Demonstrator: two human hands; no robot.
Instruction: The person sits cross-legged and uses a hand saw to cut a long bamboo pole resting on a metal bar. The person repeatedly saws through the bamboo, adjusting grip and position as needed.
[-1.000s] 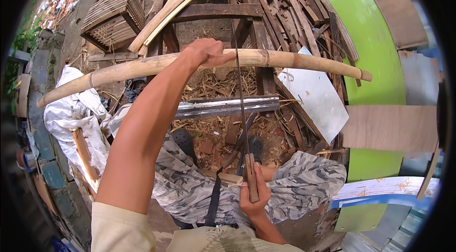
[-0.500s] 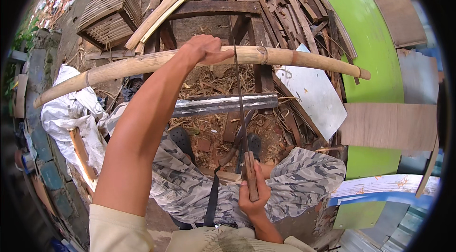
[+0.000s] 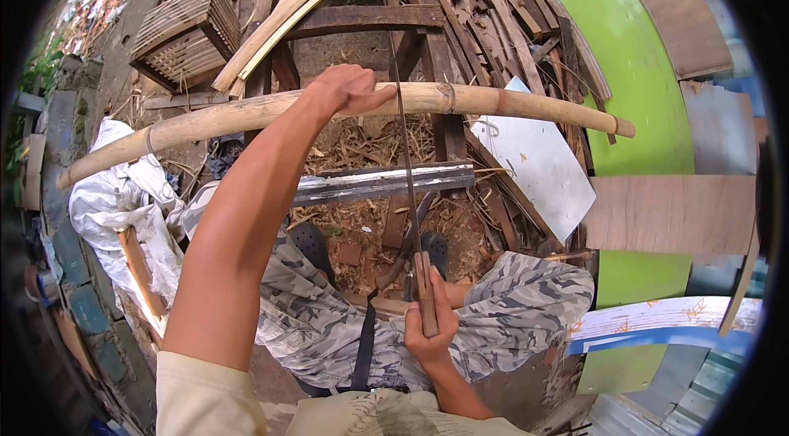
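Head view: bamboo pole (image 3: 431, 98) ran crosswise over the near edge of a dark wooden stand (image 3: 362, 21), ends overhanging its left and right sides. Left hand (image 3: 349, 89) was wrapped over the pole from above, thumb tip at the blade of a saw (image 3: 412, 198); couldn't tell if they touched. Right hand (image 3: 431, 322) gripped the saw's wooden handle, blade lying across the pole. Split bamboo strips (image 3: 275, 29) lay over the stand's left edge, slatted crate (image 3: 185, 33) to their left.

Bamboo pole (image 3: 514, 101): partly covered by left hand (image 3: 345, 89)
Saw blade (image 3: 409, 177): teeth too fine to tell
Right hand (image 3: 436, 343): partly hidden behind wooden handle (image 3: 426, 296)
Split bamboo strips (image 3: 285, 15): cut off by upper edge
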